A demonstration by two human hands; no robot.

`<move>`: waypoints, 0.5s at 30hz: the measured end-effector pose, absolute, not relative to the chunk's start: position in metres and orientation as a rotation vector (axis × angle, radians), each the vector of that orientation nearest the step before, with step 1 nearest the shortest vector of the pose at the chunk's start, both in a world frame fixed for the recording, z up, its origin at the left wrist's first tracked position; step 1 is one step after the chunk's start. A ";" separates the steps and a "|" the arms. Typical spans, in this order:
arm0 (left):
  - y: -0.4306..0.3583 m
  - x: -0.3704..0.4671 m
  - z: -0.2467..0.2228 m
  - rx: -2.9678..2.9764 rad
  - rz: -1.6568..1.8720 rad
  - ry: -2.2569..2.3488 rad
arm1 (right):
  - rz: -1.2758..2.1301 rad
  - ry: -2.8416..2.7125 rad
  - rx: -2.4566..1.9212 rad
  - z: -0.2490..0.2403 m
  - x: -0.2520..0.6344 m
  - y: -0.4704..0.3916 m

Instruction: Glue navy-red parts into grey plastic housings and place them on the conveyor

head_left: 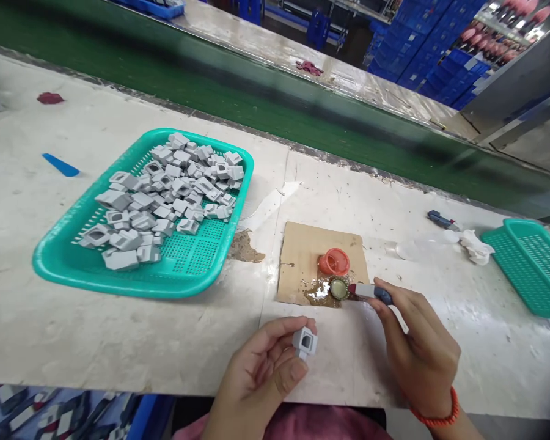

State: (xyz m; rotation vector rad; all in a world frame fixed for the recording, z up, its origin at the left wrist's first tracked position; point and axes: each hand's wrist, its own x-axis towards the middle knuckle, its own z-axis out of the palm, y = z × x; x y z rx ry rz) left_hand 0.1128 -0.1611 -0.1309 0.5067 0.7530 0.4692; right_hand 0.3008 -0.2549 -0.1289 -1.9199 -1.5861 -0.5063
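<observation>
Left hand (261, 373) grip clenched on grey block (305, 342); right hand (417, 348) grip grasping applicator (370, 293), tip dipped at small cap (338, 288) on cardboard (302, 256); teal basket (64, 263) beside.

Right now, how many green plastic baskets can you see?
2. One teal mesh plastic basket sits on the left of the table, filled with small grey plastic blocks. Another teal basket is at the right edge, partly cut off.
</observation>
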 end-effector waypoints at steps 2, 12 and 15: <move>-0.160 0.113 -0.130 0.499 0.465 0.744 | -0.472 -1.534 -1.945 -0.127 0.295 -0.257; -0.163 0.113 -0.129 0.529 0.521 0.789 | -0.034 -0.925 -1.869 -0.126 0.236 -0.274; -0.164 0.113 -0.128 0.521 0.506 0.779 | 0.021 -0.947 -1.848 -0.127 0.235 -0.272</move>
